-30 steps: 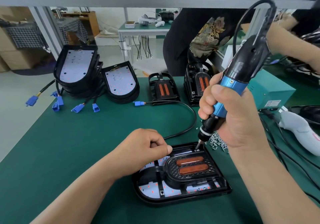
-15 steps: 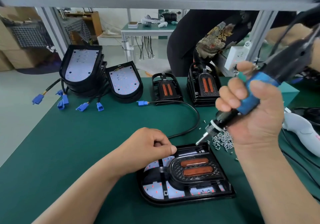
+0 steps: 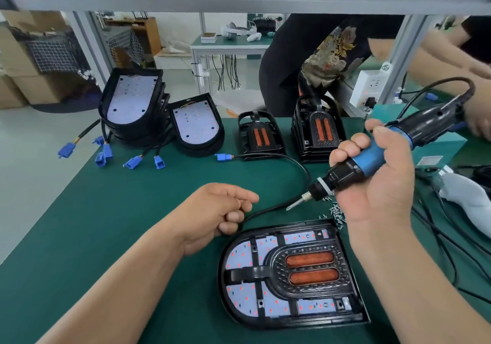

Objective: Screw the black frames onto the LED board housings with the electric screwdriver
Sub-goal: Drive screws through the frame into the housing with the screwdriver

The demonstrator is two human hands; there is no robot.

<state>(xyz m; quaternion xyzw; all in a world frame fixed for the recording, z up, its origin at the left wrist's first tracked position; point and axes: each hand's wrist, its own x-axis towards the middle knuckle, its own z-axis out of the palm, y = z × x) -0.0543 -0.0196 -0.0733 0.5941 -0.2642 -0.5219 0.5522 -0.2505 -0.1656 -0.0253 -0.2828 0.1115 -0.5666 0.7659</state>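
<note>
An LED board housing [image 3: 292,323] lies flat on the green mat in front of me, with a black frame [image 3: 276,261] and its two orange windows seated in it. My left hand [image 3: 220,216] hovers just beyond the housing's far left corner, fingers loosely curled and holding nothing. My right hand [image 3: 380,184] grips the blue and black electric screwdriver [image 3: 372,157]. The tool is tilted, its bit pointing left and down, above the mat beyond the housing. A small pile of screws [image 3: 336,212] lies under that hand.
Stacked LED housings [image 3: 132,104] with blue connectors and one more housing [image 3: 196,128] stand at the far left. Spare black frames [image 3: 259,136] and a stack of them [image 3: 318,131] sit behind. A black cable [image 3: 300,168] loops across the mat. A teal box [image 3: 435,144], a white tool [image 3: 467,197] and another person's arms crowd the right.
The screwdriver bit came up off the housing's far corner and the tool tilted flat to the right. My left hand lifted off the housing and moved left.
</note>
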